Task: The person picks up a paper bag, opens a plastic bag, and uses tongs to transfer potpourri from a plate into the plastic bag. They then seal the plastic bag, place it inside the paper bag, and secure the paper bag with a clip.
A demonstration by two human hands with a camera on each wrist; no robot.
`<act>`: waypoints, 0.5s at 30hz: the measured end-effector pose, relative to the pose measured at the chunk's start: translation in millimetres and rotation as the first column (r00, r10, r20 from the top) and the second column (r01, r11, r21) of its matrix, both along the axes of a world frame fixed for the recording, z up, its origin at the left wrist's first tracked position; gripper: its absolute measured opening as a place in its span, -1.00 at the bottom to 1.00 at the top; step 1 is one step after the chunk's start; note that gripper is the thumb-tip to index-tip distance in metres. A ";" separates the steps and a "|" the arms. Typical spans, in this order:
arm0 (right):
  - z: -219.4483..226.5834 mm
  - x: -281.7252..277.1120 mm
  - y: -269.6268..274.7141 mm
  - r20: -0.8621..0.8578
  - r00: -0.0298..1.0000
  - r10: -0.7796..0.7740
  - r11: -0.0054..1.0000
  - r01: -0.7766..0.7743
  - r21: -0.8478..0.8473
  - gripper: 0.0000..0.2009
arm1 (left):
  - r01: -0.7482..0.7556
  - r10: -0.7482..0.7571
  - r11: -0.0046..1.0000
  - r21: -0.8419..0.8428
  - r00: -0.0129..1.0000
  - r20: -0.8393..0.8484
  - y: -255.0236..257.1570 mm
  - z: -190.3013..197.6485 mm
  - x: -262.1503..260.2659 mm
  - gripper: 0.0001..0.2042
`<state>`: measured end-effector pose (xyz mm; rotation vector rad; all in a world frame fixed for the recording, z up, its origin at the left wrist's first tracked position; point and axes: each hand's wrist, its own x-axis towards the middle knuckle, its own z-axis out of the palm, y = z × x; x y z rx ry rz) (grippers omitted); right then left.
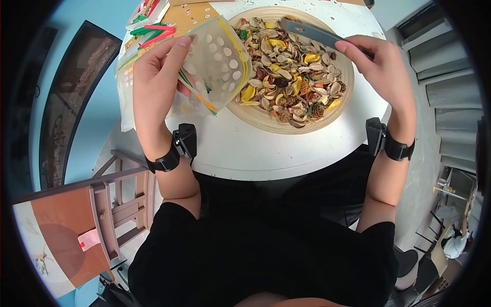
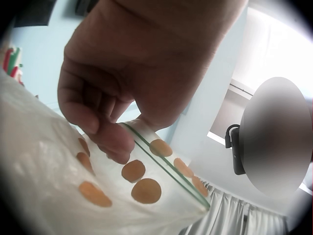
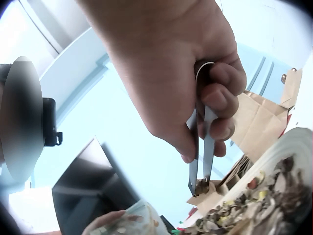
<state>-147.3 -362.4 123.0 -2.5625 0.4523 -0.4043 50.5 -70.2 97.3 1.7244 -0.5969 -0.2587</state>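
My left hand (image 1: 156, 77) pinches a clear zip bag (image 1: 217, 61) with pale round dots and a yellow seal strip, held up at the left edge of a round wooden tray (image 1: 343, 105). Dried petals and small cones (image 1: 291, 71) fill much of the tray. Over its upper right part, my right hand (image 1: 381, 64) grips grey metal tongs (image 1: 312, 33). In the right wrist view the tongs (image 3: 207, 147) have their tips close together, with a small brown piece (image 3: 201, 187) between them. The left wrist view shows fingers (image 2: 117, 142) pinching the bag near its green-lined edge.
Red and green sticks (image 1: 156, 33) lie at the table's back left, beside other plastic packets (image 1: 125, 82). The white table's (image 1: 245, 158) near edge curves below the tray. A wooden easel-like frame (image 1: 123, 204) stands on the left.
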 end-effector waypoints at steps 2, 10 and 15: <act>7.2 -1.7 14.2 0.085 0.995 0.053 0.997 -0.057 0.051 -0.71 | 0.007 -0.007 1.000 0.004 1.000 -0.005 -0.4 0.2 -0.7 -0.67; 29.4 -16.0 36.3 0.084 0.989 0.121 0.927 -0.143 0.347 -0.71 | -0.033 0.033 0.999 0.006 0.999 -0.015 -0.2 -0.2 -1.2 -0.67; 40.8 -45.1 11.7 -0.201 0.976 0.086 0.996 -0.085 0.013 -0.69 | -0.024 0.024 1.000 0.000 1.000 -0.006 1.3 -1.5 1.5 -0.68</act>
